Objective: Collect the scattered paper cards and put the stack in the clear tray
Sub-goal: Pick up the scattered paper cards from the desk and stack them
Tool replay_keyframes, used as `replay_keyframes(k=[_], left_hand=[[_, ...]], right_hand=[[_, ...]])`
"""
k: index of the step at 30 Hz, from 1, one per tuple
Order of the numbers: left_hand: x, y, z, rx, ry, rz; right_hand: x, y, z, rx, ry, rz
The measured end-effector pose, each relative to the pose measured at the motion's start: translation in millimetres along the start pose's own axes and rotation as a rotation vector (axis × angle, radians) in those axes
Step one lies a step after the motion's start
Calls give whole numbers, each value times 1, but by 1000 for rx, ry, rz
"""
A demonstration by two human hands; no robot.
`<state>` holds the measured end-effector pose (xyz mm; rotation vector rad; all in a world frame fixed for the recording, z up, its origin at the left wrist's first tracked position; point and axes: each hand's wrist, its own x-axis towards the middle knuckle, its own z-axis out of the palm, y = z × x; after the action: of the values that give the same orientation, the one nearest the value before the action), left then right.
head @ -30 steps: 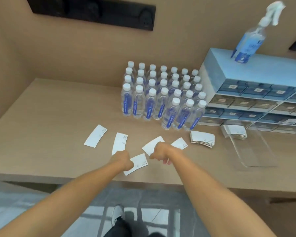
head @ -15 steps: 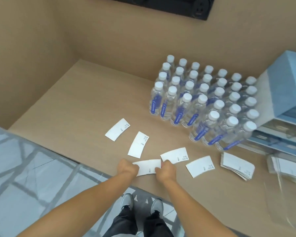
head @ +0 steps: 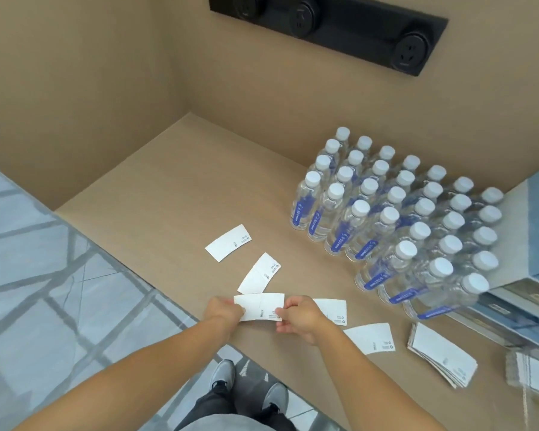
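Note:
Both my hands hold one white paper card by its ends just above the table's front edge: my left hand pinches the left end, my right hand the right end. Loose cards lie flat on the table: one far left, one below it, one partly behind my right hand, one to the right. A stack of cards rests at the right. The clear tray is cut off by the right edge and holds more cards.
A block of several water bottles with white caps stands behind the cards. A blue-grey drawer unit sits at the right. The table meets tan walls at back and left. A black socket strip is on the back wall.
The card has been lifted off the table between both hands and now overlaps the one behind it. The camera has tilted, so the view shifted left and down.

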<state>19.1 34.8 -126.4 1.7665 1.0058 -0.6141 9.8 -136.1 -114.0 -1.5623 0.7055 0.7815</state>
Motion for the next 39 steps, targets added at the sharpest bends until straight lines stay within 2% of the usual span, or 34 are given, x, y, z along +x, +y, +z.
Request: replay_keyframes(k=[6, 12, 17, 22, 28, 39], left_hand=[[10, 31, -30, -129, 11, 18], [38, 80, -60, -327, 48, 48], [62, 103, -69, -422, 83, 10], [87, 98, -64, -400, 144, -54], [91, 93, -54, -329, 165, -66], [90, 88, -44, -266, 189, -39]], right_hand=[[19, -53, 3, -24, -59, -54], [59, -130, 26, -164, 86, -178], [89, -170, 47, -273, 158, -205], [117, -173, 62, -373, 173, -177], [136, -160, 65, -486, 232, -228], [145, -147, 64, -508, 250, -289]])
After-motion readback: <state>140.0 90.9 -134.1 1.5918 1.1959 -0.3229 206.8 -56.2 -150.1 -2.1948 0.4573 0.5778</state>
